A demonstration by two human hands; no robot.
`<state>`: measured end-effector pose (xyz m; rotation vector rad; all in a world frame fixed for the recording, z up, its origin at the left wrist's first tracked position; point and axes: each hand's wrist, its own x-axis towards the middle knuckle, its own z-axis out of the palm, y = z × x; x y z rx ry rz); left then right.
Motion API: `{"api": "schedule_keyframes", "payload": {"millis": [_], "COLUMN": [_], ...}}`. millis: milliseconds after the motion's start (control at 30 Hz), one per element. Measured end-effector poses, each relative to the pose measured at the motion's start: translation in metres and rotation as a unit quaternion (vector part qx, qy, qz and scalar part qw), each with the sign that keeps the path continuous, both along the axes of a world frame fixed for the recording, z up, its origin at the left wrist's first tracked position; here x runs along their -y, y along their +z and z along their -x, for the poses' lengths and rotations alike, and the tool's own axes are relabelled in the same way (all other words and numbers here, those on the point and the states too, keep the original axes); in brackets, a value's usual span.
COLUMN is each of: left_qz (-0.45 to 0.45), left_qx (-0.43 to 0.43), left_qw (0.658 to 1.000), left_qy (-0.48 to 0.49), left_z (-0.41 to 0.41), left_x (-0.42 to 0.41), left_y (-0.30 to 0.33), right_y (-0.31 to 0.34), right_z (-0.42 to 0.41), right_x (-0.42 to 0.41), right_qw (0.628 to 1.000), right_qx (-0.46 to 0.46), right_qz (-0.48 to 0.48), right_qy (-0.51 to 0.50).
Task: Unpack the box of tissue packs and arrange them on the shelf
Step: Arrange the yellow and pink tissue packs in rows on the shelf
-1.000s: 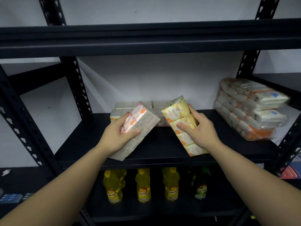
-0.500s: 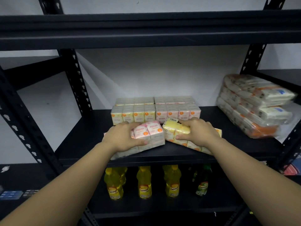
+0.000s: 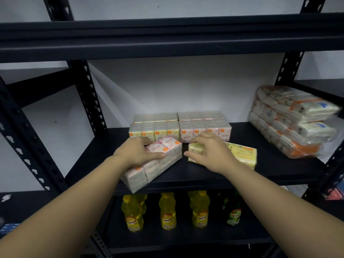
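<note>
**Two tissue bundles landing in front of the stocked row**

Black steel shelving against a white wall is filling the view; the middle shelf (image 3: 279,164) is carrying the work. Taking the stocked row of tissue packs (image 3: 179,130) at the back of that shelf as landmark, everything else is lying forward of it. The left hand (image 3: 138,152) is gripping a pink bundle (image 3: 155,164), fingers draped over its top and thumb pressing along its near side. This bundle's long axis is running diagonally: its far end is nearly touching the row, while its near end is overhanging the shelf's front edge. The right hand (image 3: 210,149) is resting on a yellow bundle (image 3: 240,155), fingers curled over its left end; how firmly it is holding cannot be told. The yellow bundle is lying flat just in front of the row's right half, its long axis roughly parallel to the row.

The coming move is probably turning on the pink bundle's skew: its near end needs swinging inward until the axis is matching the row. The left hand is sitting nearer the far end, so the overhanging end is probably the one at risk of dropping.

To the right of the row, well apart, large wrapped packs (image 3: 294,123) are lying stacked. Below the row, oil bottles (image 3: 167,213) are standing.
</note>
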<state>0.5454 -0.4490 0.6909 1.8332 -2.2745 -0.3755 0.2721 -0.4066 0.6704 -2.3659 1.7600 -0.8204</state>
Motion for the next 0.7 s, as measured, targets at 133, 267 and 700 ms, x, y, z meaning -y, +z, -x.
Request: {"api": "schedule_keyframes", "payload": {"millis": [133, 267, 700], "left_qz": [-0.019, -0.033, -0.080], "left_qx": [-0.019, -0.028, -0.052], "left_qw": [1.000, 0.998, 0.976], "left_qy": [0.005, -0.055, -0.197], "left_z": [-0.014, -0.017, 0.000], "left_x": [0.013, 0.031, 0.075], "left_y": [0.000, 0.001, 0.001], "right_y": [-0.007, -0.021, -0.037], "right_z": [-0.044, -0.075, -0.129], "right_x": [-0.008, -0.010, -0.020], "right_qw": [0.977, 0.967, 0.939], "right_qx": [0.189, 0.210, 0.259], "right_qz": [-0.096, -0.139, -0.207], "right_qy": [-0.011, -0.033, -0.088]}}
